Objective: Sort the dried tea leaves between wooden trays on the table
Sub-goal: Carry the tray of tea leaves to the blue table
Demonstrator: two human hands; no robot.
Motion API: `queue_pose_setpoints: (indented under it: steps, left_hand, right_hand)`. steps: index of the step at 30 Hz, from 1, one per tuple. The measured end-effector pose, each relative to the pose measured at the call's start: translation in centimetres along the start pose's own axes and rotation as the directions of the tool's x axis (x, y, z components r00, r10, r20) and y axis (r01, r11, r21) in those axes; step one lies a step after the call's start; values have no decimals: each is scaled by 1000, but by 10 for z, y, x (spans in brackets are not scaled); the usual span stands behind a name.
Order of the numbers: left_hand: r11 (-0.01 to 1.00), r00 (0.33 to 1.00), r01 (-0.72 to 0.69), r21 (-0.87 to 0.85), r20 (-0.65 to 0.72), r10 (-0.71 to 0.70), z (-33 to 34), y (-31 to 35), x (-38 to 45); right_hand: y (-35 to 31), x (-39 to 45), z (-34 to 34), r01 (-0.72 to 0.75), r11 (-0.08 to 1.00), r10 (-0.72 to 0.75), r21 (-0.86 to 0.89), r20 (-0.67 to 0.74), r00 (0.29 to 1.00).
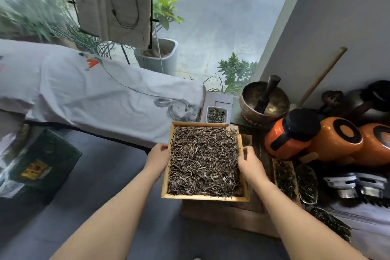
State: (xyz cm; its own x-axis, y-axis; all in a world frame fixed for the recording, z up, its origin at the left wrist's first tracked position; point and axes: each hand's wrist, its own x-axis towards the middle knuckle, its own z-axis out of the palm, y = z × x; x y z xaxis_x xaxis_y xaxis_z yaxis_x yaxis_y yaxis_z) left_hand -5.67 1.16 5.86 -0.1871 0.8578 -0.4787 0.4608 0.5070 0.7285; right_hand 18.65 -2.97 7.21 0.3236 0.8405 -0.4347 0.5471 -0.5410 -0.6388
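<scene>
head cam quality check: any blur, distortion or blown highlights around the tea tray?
Head view: wooden tray and dried tea leaves are reasonably sharp, evenly lit by soft daylight; left hand and right hand are slightly soft. Wide-angle bending shows at the edges; the plants at upper left are smeared. The pavement outside is bright but not clipped.

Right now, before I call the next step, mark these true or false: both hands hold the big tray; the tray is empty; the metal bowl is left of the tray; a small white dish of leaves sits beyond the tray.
1. Both hands hold the big tray: true. The left hand and right hand grip opposite sides of the wooden tray.
2. The tray is empty: false. Dried tea leaves fill it.
3. The metal bowl is left of the tray: false. It stands to the right, beyond it.
4. A small white dish of leaves sits beyond the tray: true.
</scene>
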Motion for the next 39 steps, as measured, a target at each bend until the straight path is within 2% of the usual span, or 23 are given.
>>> queue_pose_setpoints:
  steps: [6,11,17,23,32,37,39]
  left_hand:
    - [988,987,33,-148,-150,-55,-97,10,-15]
    - [979,937,9,-202,-340,-79,-189,1,-37]
    - [968,806,-5,-252,-573,-145,-305,-29,-84]
    - [961,682,19,-274,-699,-213,-418,-80,-150]
    - [952,497,-9,-305,-828,-260,-575,-170,-256]
    - [957,408,50,-285,-869,-280,-642,-213,-312]
    - [955,351,73,-289,-889,-296,-668,-230,-332]
  right_hand:
    - [-101,-14,17,184,982,-182,-38,64,981]
    - [-191,-44,54,343,938,-328,-61,176,928]
    - [-292,-107,113,520,853,-490,-45,274,828]
    - [-379,-191,183,635,773,-584,5,398,707]
    - [-476,-335,298,777,628,-684,40,504,527]
    - [-519,-408,349,825,556,-738,104,519,432]
    - [-535,-440,367,840,530,-747,116,532,398]
